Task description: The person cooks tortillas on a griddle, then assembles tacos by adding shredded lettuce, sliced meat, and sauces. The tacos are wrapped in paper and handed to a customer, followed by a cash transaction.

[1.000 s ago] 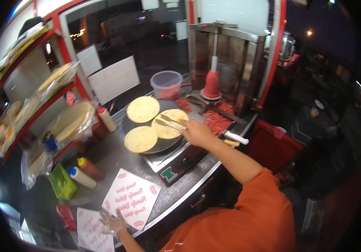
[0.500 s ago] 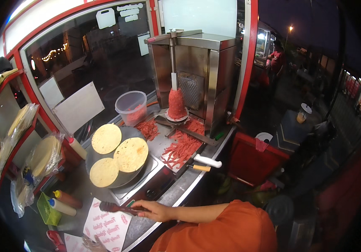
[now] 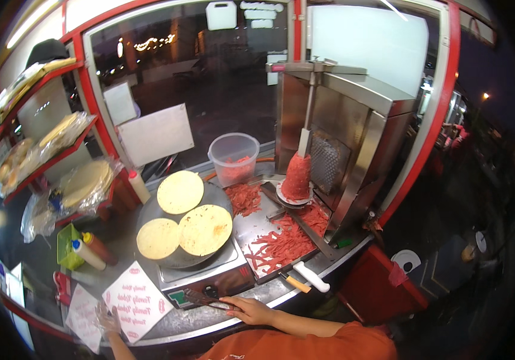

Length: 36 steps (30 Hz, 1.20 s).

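My right hand is closed round a pair of dark tongs, held over the counter's front edge near the stove's knob. In a clear plastic glove, my left hand has its fingers apart over the meeting edges of two printed paper sheets. Beyond the hands, three flatbreads lie on a dark round griddle on a stove. Reddish shaved meat covers part of a metal tray to the right, below a cone of meat on a vertical spit.
White-handled and yellow-handled knives jut over the tray's front edge. Behind it stands a clear tub with meat. Sauce bottles and a green basket sit at left, below shelves of bagged bread.
The view has swung, so the counter sits farther right in it. My left hand shows more fully over the papers. The tongs have moved from above the paper toward the stove front.
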Tool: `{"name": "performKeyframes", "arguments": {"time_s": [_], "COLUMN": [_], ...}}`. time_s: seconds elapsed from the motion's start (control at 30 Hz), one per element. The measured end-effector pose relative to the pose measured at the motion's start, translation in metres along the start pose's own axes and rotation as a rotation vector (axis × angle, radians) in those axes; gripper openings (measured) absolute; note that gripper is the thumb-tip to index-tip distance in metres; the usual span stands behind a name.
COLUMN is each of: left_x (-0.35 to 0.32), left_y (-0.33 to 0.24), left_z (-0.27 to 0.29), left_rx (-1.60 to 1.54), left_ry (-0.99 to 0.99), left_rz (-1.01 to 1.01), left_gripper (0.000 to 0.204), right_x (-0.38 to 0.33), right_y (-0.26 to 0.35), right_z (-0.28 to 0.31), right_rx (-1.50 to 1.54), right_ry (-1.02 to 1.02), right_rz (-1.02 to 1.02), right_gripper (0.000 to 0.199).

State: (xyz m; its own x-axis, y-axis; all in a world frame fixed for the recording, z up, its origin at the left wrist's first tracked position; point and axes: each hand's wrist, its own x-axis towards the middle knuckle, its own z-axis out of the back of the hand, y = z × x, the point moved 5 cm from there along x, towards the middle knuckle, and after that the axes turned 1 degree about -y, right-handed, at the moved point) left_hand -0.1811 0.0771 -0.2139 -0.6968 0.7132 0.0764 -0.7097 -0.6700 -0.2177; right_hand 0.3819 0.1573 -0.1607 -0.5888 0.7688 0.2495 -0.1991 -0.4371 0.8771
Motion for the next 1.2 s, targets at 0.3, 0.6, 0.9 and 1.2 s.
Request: {"name": "performKeyframes", "arguments": {"time_s": [0.3, 0.6, 0.9, 1.2], "left_x": [-0.005, -0.005, -0.015, -0.003], "left_y": [-0.006, -0.004, -0.012, 0.001], "left_z": [0.013, 0.014, 0.026, 0.009], "left_rx": [0.015, -0.048, -0.024, -0.03], "left_ry": [0.004, -0.098, 0.02, -0.003], "left_rz": [0.044, -0.012, 0.072, 0.029], "left_gripper": [0.068, 0.06, 0.067, 0.07], "right_x": [-0.001, 0.0, -0.003, -0.008], "right_y": [0.008, 0.009, 0.003, -0.003], "right_z": [0.001, -0.004, -0.009, -0.01], "right_rx": [0.027, -0.074, -0.105, -0.106], "right_ry": [0.105, 0.147, 0.144, 0.002], "right_rz": [0.125, 0.163, 0.084, 0.138], "right_gripper": [0.058, 0.062, 0.058, 0.059]}}
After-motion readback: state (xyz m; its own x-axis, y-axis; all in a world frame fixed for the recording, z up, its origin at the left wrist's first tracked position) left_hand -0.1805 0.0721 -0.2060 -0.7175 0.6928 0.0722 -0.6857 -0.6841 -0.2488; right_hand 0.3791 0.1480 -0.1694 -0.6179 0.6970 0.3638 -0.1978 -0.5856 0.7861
